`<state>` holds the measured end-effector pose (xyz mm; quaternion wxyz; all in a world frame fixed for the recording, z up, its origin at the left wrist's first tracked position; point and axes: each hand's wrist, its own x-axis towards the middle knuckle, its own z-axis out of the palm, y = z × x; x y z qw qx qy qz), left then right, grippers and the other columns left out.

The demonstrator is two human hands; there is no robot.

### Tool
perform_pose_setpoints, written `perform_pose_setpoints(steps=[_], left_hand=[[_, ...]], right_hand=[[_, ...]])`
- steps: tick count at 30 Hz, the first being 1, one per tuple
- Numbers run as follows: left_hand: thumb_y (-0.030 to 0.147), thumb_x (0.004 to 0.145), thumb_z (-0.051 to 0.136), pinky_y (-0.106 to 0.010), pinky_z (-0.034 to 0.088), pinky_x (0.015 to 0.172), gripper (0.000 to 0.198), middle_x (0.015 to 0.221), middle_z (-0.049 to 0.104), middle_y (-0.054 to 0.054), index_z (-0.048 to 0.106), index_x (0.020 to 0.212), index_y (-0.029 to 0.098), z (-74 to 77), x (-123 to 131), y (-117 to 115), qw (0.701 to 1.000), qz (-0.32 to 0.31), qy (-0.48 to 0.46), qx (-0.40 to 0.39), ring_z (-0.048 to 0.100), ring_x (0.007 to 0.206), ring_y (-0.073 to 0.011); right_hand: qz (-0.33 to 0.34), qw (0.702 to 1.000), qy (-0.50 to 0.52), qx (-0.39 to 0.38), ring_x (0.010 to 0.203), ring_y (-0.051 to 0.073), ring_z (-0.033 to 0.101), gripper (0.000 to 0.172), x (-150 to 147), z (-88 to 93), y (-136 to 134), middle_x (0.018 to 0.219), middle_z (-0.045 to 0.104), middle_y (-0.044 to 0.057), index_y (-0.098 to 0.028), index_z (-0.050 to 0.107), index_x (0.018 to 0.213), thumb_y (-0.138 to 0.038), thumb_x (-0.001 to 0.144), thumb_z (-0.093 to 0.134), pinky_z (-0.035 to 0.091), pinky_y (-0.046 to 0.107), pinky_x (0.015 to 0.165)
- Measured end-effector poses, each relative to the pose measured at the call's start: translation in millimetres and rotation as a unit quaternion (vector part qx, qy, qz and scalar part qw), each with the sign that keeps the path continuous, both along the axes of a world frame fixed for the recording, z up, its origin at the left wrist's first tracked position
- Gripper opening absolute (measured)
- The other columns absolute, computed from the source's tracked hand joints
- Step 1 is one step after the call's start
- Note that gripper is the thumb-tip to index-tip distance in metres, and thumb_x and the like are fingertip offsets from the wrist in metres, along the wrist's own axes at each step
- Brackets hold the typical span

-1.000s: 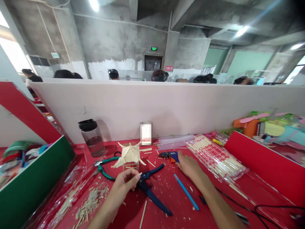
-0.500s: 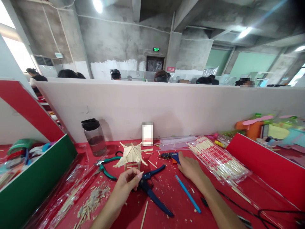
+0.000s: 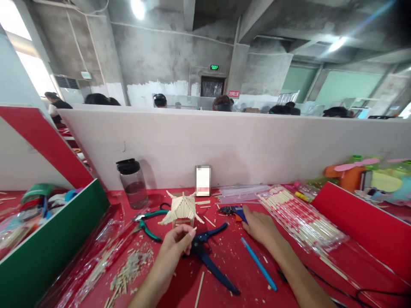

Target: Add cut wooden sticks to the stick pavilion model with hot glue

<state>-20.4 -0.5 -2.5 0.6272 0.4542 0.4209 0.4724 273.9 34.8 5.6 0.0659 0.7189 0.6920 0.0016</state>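
Observation:
My left hand (image 3: 177, 244) is closed in a pinch on a short wooden stick piece (image 3: 195, 229), whose pale tip shows past the thumb. Just behind it stands a small model pavilion (image 3: 183, 207) made of wooden sticks, with a pitched roof and upturned corners. The hand hides part of its base. My right hand (image 3: 260, 224) is closed around the handle end of a blue glue gun (image 3: 236, 211) lying on the table, nozzle to the left. Between the hands lies a dark blue ratchet cutter (image 3: 213, 265), partly behind my left fingers.
Green-handled pliers (image 3: 149, 229) and a dark water bottle (image 3: 132, 184) are left of the model. Stick offcuts (image 3: 128, 269) lie nearer. A blue pen (image 3: 259, 264) and bagged sticks (image 3: 302, 214) are at right. A phone (image 3: 203, 182) leans on the white partition (image 3: 173, 145).
The whole view has shifted slightly, so things appear a little further right. Both hands keep nearly the same poses, the left on the stick piece and the right at the glue gun.

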Motion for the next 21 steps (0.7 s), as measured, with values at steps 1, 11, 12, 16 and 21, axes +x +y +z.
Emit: perform_pose_setpoints(steps=[1,11,12,16,21], left_hand=[[0.052,0.070,0.082,-0.020,0.030,0.050,0.041,0.053,0.049,0.006,0.062,0.074,0.016,0.2,0.3,-0.6,1.000,0.002,-0.007,-0.005,0.040,0.048,-0.0072],[0.049,0.069,0.084,-0.021,0.026,0.050,0.040,0.054,0.051,0.006,0.062,0.076,0.017,2.9,1.6,-5.0,0.998,0.011,-0.038,-0.041,0.040,0.049,-0.0069],[0.049,0.069,0.084,-0.021,0.025,0.050,0.040,0.054,0.051,0.006,0.062,0.076,0.017,2.8,1.5,-4.5,0.998,0.011,-0.039,-0.041,0.040,0.049,-0.0070],[0.048,0.067,0.086,-0.021,0.026,0.051,0.040,0.054,0.050,0.007,0.061,0.076,0.017,3.4,3.0,-4.8,0.997,0.019,-0.057,-0.048,0.038,0.049,-0.0067],[0.044,0.069,0.086,-0.020,0.027,0.051,0.037,0.054,0.048,0.007,0.061,0.075,0.016,4.8,7.0,-8.1,0.995,0.027,-0.085,-0.053,0.036,0.049,-0.0061]], right_hand=[[0.003,1.000,0.002,-0.004,0.107,0.035,0.068,0.052,0.5,0.1,0.4,0.112,0.071,0.022,-0.008,0.042,0.145,-0.025,0.097,0.053,0.046,0.040,0.083],[0.004,1.000,0.018,-0.013,0.106,0.035,0.069,0.051,5.6,1.4,0.7,0.112,0.072,0.021,-0.009,0.041,0.145,-0.029,0.100,0.050,0.046,0.038,0.082],[0.004,1.000,0.020,-0.013,0.106,0.034,0.069,0.051,5.8,0.8,1.0,0.112,0.072,0.021,-0.009,0.040,0.146,-0.028,0.099,0.050,0.046,0.038,0.082],[0.004,1.000,0.023,-0.011,0.105,0.033,0.069,0.056,5.7,-2.7,2.5,0.111,0.072,0.022,-0.008,0.035,0.149,-0.024,0.097,0.050,0.045,0.037,0.084],[0.007,1.000,0.024,-0.006,0.108,0.033,0.067,0.059,2.3,-5.2,4.6,0.112,0.071,0.023,-0.007,0.035,0.149,-0.022,0.095,0.051,0.043,0.038,0.086]])
